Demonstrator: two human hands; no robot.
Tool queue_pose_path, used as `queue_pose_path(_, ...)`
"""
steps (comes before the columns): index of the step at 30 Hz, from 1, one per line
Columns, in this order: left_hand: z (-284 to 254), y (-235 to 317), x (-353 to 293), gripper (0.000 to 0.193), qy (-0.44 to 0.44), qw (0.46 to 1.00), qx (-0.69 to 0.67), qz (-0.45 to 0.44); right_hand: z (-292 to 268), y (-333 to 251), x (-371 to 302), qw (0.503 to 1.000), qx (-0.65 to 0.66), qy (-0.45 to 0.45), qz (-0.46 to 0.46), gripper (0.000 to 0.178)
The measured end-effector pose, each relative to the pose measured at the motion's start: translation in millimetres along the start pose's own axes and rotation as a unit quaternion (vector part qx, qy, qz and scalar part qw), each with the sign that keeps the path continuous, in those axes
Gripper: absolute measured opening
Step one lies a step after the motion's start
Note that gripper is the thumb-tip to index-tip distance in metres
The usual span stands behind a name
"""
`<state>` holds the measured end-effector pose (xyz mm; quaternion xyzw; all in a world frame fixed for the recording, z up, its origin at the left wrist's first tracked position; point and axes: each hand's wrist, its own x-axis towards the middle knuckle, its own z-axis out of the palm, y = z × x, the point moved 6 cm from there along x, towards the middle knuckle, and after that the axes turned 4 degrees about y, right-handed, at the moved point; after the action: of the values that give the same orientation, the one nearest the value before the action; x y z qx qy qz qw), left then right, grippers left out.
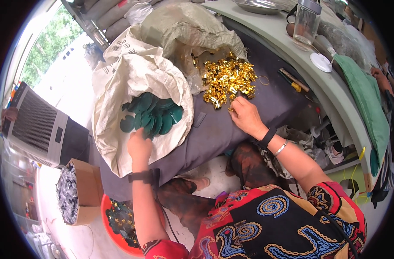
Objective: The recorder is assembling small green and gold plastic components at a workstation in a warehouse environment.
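My left hand (140,146) reaches into the mouth of a white woven sack (115,134), its fingers curled at the near edge of a heap of dark green round discs (156,113). It appears to grip one of those discs; the fingertips are partly hidden. At the near edge of a pile of small shiny gold pieces (231,77), my right hand (246,115) has thumb and fingers pinched together. A small gold piece (230,109) shows at its fingertips. The pile lies on a dark grey cloth, in front of a translucent plastic bag (184,30).
A red basin (108,228) and a cardboard box (87,185) of grey pieces stand at lower left, below a grey cooler (35,121). On the right, a curved counter (266,32) holds a glass jar (307,26) and white lid (321,62). Yellow-handled pliers (290,80) lie beside the pile.
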<state>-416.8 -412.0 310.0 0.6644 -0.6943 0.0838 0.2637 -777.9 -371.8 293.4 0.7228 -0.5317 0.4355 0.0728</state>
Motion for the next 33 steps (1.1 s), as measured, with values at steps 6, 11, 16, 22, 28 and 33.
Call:
queue_pose_path(6, 4, 2, 9, 0.021, 0.01, 0.999, 0.038, -0.022, -2, 2, -1, 0.999, 0.047, -0.003, 0.008, 0.018)
queue_pose_path(11, -17, -11, -21, 0.018, 0.011, 0.96, -0.231, -0.156, 2, 4, -1, 0.993, 0.1, -0.041, 0.039, 0.018)
queue_pose_path(16, -18, 22, -70, 0.017, -0.069, 0.743, -0.578, -0.33, 1, 11, 3, 0.995, 0.089, -0.036, -0.009, 0.029)
queue_pose_path(22, -20, 73, -127, 0.025, -0.129, 0.633, -0.686, -0.335, 11, -33, -16, 0.807, 0.485, -0.25, 0.226, 0.025)
queue_pose_path(28, -33, 137, -141, 0.021, -0.167, 0.674, -0.657, -0.294, -5, -106, -50, 0.647, 0.662, -0.281, 0.254, 0.019)
queue_pose_path(33, -32, 145, -145, 0.016, -0.176, 0.695, -0.641, -0.274, 0, -110, -58, 0.691, 0.638, -0.255, 0.224, 0.017)
